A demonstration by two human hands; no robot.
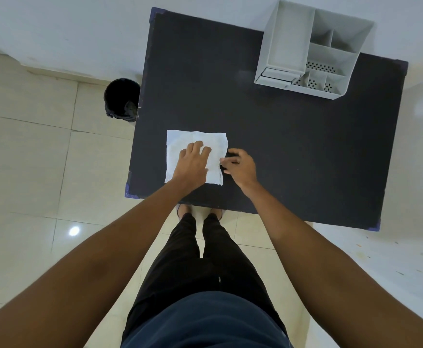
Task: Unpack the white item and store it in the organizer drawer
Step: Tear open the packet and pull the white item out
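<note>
A white square sheet, like a wipe or tissue (180, 144), lies flat near the front left corner of the dark table (293, 151). My left hand (194, 163) rests on top of it, palm down with the fingers spread. My right hand (239, 165) is at the sheet's right edge, fingers curled, pinching that edge. A grey desk organizer (313, 50) with several compartments and a small drawer (277, 74) at its lower left stands at the far right of the table. The drawer looks slightly pulled out.
A black waste bin (122, 99) stands on the tiled floor just left of the table. A white wall runs behind the table. My legs and feet are at the table's front edge.
</note>
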